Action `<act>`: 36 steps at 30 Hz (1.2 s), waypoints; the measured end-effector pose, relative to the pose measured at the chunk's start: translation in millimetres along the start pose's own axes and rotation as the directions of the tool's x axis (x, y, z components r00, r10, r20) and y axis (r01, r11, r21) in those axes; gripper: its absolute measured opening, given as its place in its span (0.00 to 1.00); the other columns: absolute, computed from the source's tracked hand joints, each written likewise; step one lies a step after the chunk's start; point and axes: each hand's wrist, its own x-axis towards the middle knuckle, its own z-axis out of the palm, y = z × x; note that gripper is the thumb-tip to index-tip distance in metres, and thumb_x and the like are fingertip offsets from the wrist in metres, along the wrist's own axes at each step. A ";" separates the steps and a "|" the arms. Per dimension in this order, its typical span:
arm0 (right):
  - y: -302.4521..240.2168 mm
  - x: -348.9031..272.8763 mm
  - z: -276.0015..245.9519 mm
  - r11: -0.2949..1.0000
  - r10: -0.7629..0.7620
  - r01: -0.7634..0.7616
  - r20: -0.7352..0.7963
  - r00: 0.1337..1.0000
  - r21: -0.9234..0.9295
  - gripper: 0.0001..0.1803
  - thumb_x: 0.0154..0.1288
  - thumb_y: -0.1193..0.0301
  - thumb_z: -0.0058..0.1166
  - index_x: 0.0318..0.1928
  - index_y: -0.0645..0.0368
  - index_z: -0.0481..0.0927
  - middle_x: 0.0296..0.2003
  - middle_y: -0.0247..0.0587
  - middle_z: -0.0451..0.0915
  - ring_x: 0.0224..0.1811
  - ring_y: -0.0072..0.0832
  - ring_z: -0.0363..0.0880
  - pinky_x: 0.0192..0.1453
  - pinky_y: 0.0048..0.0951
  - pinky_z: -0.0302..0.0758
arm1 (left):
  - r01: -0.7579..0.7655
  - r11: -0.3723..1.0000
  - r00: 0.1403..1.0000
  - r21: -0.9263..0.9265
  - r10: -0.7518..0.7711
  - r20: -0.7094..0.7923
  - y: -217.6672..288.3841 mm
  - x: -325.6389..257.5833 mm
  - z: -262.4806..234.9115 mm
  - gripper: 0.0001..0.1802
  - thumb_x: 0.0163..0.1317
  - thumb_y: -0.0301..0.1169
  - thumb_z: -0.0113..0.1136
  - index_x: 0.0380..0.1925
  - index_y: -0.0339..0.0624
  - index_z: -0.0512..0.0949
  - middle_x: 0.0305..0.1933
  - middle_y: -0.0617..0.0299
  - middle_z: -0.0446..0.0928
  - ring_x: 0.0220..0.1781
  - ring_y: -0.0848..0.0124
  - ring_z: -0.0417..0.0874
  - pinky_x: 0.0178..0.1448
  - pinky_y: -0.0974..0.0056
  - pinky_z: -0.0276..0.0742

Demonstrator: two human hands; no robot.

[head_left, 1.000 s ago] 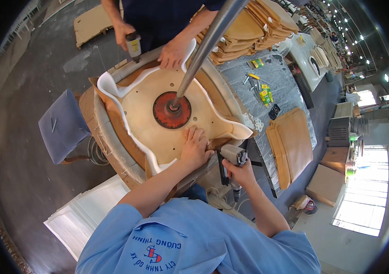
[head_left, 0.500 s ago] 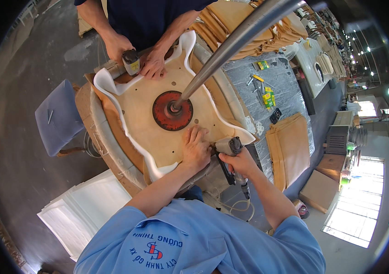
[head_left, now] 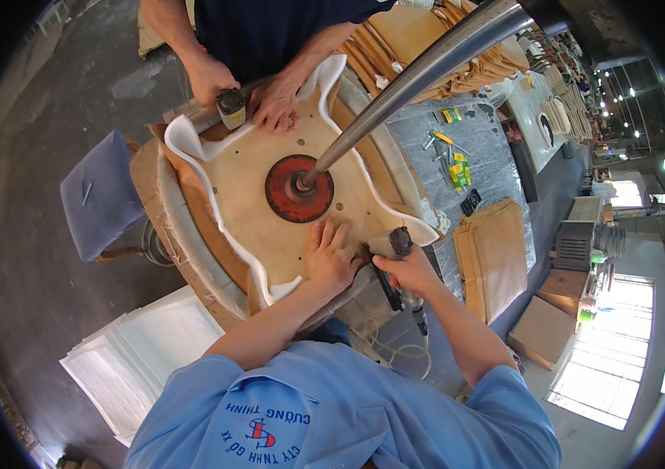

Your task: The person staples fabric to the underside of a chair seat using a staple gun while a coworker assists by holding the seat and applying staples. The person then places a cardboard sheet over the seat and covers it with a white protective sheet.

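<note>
My left hand [head_left: 332, 256] lies with its fingers stretched over the near edge of a tan seat panel [head_left: 258, 187]. Wrapped in my right hand [head_left: 411, 273] is a pneumatic staple gun [head_left: 389, 247], its nose at the panel's near edge beside my left hand. An air hose [head_left: 418, 361] trails from its handle. White foam padding [head_left: 206, 191] and brown leather-like covering [head_left: 211, 223] stick out around the panel. A red disc [head_left: 282, 199] on a metal rod [head_left: 411, 82] presses on the panel's middle.
Across from me a person's hand [head_left: 276, 108] rests on the panel; the other hand holds a staple gun [head_left: 231, 108]. Folded brown covers [head_left: 496, 254] and small tools lie on the right table [head_left: 418, 129]. A blue padded seat [head_left: 102, 195] and white sheets [head_left: 145, 356] are left.
The whole view has shifted slightly. My left hand sits a little farther left along the panel edge, and the staple gun in my right hand has tilted slightly. Both stay at the near edge.
</note>
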 end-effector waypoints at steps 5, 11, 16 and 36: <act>1.5 -10.8 3.5 0.999 -0.036 0.035 0.024 0.999 0.026 0.18 0.70 0.64 0.77 0.49 0.64 0.86 0.27 0.34 0.84 0.19 0.21 0.78 0.22 0.29 0.73 | 0.047 0.997 0.999 -0.064 -0.046 0.005 -0.9 0.0 1.6 0.09 0.61 0.38 0.75 0.37 0.48 0.95 0.80 0.59 0.71 0.91 0.47 0.55 0.93 0.34 0.44; -9.7 -6.5 16.3 0.996 0.014 -0.015 -0.015 1.000 -0.083 0.21 0.69 0.66 0.78 0.54 0.65 0.84 0.28 0.35 0.84 0.17 0.21 0.76 0.22 0.30 0.73 | 0.077 0.997 0.996 -0.032 -0.076 0.041 0.3 0.4 3.3 0.09 0.62 0.37 0.74 0.37 0.46 0.94 0.80 0.60 0.71 0.91 0.47 0.56 0.93 0.36 0.43; -12.0 -6.8 20.0 0.995 -0.017 0.010 -0.067 0.998 -0.103 0.21 0.68 0.65 0.78 0.54 0.65 0.84 0.27 0.34 0.84 0.18 0.22 0.76 0.22 0.30 0.73 | 0.058 0.997 0.995 -0.049 -0.053 0.085 -5.3 -8.1 -9.3 0.13 0.65 0.41 0.73 0.42 0.46 0.94 0.84 0.58 0.68 0.94 0.47 0.50 0.95 0.37 0.37; -13.0 -13.2 25.5 0.983 -0.062 0.056 -0.029 0.998 -0.174 0.18 0.71 0.62 0.76 0.51 0.63 0.88 0.25 0.33 0.83 0.19 0.21 0.78 0.24 0.30 0.74 | 0.092 0.996 0.986 0.009 -0.092 0.140 -8.4 -15.1 -17.3 0.11 0.64 0.41 0.75 0.39 0.47 0.93 0.85 0.57 0.67 0.93 0.45 0.50 0.94 0.32 0.37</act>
